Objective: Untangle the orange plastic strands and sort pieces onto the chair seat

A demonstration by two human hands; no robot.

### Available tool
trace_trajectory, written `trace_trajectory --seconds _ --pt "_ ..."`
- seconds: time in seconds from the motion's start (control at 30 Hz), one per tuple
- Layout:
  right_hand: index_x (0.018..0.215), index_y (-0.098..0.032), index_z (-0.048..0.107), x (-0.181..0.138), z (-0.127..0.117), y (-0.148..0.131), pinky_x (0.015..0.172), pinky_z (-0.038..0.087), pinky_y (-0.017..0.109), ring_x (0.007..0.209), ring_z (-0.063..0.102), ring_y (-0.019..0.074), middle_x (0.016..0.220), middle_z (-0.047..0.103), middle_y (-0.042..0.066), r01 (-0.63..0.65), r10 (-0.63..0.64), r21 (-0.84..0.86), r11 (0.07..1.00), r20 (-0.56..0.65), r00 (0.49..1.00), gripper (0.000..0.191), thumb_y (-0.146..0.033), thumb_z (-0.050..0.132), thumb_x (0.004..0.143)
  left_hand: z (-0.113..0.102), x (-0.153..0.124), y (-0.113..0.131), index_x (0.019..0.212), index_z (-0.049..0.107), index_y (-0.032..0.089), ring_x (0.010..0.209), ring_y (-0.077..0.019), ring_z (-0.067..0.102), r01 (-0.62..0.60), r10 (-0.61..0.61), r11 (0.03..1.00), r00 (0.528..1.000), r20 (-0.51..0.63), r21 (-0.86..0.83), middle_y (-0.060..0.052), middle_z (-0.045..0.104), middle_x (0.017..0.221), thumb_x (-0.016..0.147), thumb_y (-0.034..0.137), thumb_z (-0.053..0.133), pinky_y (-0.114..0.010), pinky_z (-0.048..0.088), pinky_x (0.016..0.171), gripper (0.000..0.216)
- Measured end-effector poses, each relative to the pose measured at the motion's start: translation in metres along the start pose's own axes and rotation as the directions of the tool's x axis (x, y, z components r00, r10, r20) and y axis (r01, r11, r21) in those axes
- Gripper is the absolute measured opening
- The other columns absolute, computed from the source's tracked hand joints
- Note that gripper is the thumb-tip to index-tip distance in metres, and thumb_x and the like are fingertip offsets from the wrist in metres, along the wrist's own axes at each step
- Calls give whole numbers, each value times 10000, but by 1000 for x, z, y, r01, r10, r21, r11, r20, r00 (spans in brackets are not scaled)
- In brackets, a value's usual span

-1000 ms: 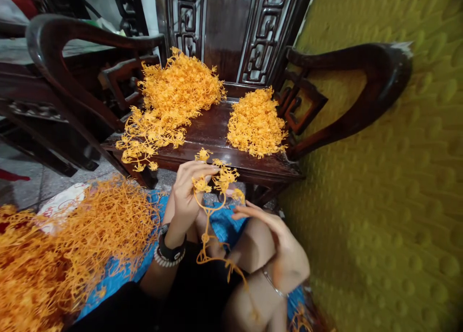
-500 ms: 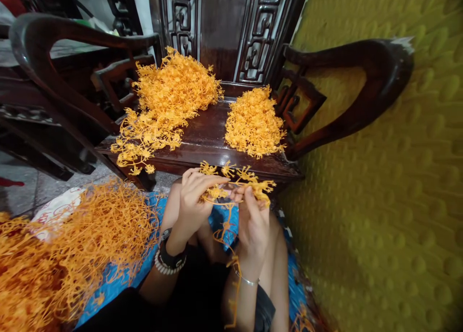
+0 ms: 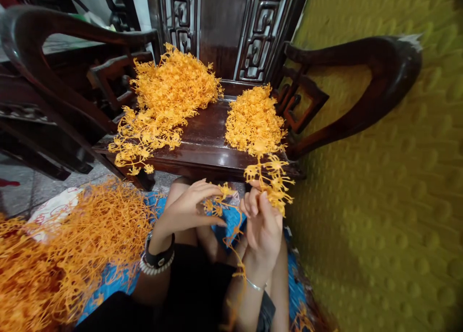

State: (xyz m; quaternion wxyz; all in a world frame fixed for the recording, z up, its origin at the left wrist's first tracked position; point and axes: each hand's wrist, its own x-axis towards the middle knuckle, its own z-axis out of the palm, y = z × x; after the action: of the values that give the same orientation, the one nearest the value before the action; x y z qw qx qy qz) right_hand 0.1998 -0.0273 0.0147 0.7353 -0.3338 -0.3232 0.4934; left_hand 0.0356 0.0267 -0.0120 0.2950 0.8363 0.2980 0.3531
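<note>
My right hand (image 3: pixel 262 221) is closed, thumb against fingers, on an orange plastic flower sprig (image 3: pixel 277 180) whose spiky heads stick up past the fingertips. From that hand a thin orange strand (image 3: pixel 238 257) trails down over the forearm. To the left, my left hand (image 3: pixel 188 209) has its thumb and fingers spread apart. A few orange heads (image 3: pixel 216 205) show in the gap beside its fingers; whether they touch the hand is unclear. Beyond both hands, a larger pile of orange sprigs (image 3: pixel 177 88) and a smaller pile (image 3: pixel 255 119) lie on a dark wooden chair seat (image 3: pixel 206 129).
A big heap of tangled orange strands (image 3: pixel 97 230) covers the floor at left, over a blue sheet (image 3: pixel 119 276) and a white printed bag (image 3: pixel 54 214). The chair's curved armrest (image 3: pixel 390 66) reaches toward a dimpled yellow-green surface (image 3: pixel 379 201) at right.
My hands have moved apart: the left went left and its fingers spread. My right hand shifted slightly right, and the sprig in it now stands upright before the smaller pile.
</note>
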Motion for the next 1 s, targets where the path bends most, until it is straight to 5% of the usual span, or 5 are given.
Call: trace_trajectory --seconds 0.23,0.5,0.6,0.8,1.0 --pt "857 -228 696 -3 -1 9 510 382 242 503 370 95 574 463 -60 -67 62 -125 990 -45 997 211 -368 776 721 8 6 24 1145 552 221 1067 -218 605 39 -164 940 923 -348 -339 -81 648 1101 887 431 599 -364 474 963 337" --pt "542 -212 496 -3 11 17 460 317 241 471 306 92 503 363 -67 -100 102 -161 982 2 995 432 -498 741 753 19 9 43 720 500 212 800 -174 536 9 -84 986 891 -446 -167 -6 543 720 976 321 448 -326 418 781 284" --pt "480 -219 334 -1 9 9 408 287 226 415 214 85 434 254 -86 -114 115 -14 993 103 988 564 -535 679 796 20 7 46 630 472 198 628 -138 445 35 -195 912 913 -357 -408 19 445 603 948 372 506 -285 378 615 364" --pt "500 -207 147 -1 2 -4 280 121 163 310 -3 38 363 31 -126 -28 -69 368 929 247 967 600 -377 576 884 29 7 51 602 577 170 416 -52 248 318 -264 426 939 220 -847 56 371 486 769 524 695 -228 195 407 409" --pt "723 -248 599 -14 2 9 233 133 122 254 12 11 361 104 -165 -43 -238 610 791 373 897 182 -365 581 861 45 2 52 620 576 192 342 -37 174 285 -348 293 921 176 -913 66 324 445 642 612 715 -223 123 335 444"
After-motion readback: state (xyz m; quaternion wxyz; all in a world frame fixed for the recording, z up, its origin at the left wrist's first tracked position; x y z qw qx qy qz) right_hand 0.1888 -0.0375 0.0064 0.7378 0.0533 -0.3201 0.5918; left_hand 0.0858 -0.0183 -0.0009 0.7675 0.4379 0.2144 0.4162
